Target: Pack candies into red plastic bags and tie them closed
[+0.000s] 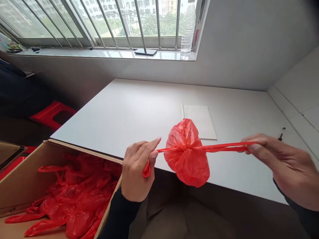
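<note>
A red plastic bag (pixel 189 166) hangs in the air over the table's front edge, puffed out and gathered at its middle. My left hand (pixel 139 167) is closed on one twisted handle, and a red loop of it shows below the thumb. The other handle is stretched taut to the right, pinched between the thumb and fingers of my right hand (pixel 276 159). What the bag contains, if anything, cannot be seen.
An open cardboard box (pixel 22 189) with many red plastic bags (pixel 79 189) stands at the left. On the white table (pixel 139 109) lies a white booklet (pixel 201 122). A plastic bottle (pixel 188 30) and a phone-like object (pixel 146 52) are on the windowsill. A person (pixel 22 89) and red stool (pixel 53 114) are left.
</note>
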A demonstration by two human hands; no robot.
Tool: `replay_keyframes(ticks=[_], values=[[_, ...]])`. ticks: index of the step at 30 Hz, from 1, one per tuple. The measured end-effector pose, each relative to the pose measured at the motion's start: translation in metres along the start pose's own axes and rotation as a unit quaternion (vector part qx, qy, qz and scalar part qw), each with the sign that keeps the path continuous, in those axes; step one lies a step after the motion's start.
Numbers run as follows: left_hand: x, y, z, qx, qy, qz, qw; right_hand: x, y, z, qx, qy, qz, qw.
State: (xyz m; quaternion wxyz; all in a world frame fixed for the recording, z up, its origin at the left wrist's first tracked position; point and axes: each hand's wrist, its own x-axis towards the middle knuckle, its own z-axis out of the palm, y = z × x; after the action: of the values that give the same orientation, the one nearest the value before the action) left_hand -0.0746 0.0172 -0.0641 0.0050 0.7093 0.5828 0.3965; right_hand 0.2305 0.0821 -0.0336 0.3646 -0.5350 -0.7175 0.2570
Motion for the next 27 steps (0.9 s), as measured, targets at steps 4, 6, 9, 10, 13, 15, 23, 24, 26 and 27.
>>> replay_keyframes(ticks=[4,6,9,10,13,15,23,24,26,27], values=[[-0.017,-0.009,0.039,-0.206,0.007,-0.258,0.944,-0.001,0.038,0.015,0.067,-0.147,0.072,0.984],[-0.014,-0.002,0.054,-0.295,0.032,-0.323,0.899,0.004,0.046,0.023,0.079,-0.135,0.083,0.984],[0.000,0.012,0.073,-0.356,0.050,-0.357,0.862,0.020,0.045,0.045,0.134,-0.054,0.055,0.988],[0.006,0.015,0.080,-0.365,0.044,-0.357,0.858,0.026,0.043,0.057,0.149,-0.048,0.037,0.987],[0.016,0.022,0.107,-0.345,0.017,-0.326,0.880,0.039,0.039,0.102,0.161,-0.107,-0.003,0.981],[0.014,0.023,0.127,-0.287,0.001,-0.296,0.911,0.039,0.040,0.130,0.156,-0.137,-0.011,0.978],[-0.009,0.024,0.156,-0.053,-0.062,-0.253,0.964,0.010,0.065,0.157,0.046,-0.093,-0.025,0.994],[-0.009,0.027,0.153,-0.039,-0.072,-0.254,0.964,0.008,0.066,0.155,0.038,-0.098,-0.021,0.994],[-0.010,0.033,0.147,-0.023,-0.085,-0.254,0.963,0.005,0.067,0.151,0.023,-0.103,-0.002,0.994],[-0.010,0.036,0.145,-0.021,-0.084,-0.253,0.964,0.005,0.067,0.150,0.015,-0.104,0.012,0.994]])
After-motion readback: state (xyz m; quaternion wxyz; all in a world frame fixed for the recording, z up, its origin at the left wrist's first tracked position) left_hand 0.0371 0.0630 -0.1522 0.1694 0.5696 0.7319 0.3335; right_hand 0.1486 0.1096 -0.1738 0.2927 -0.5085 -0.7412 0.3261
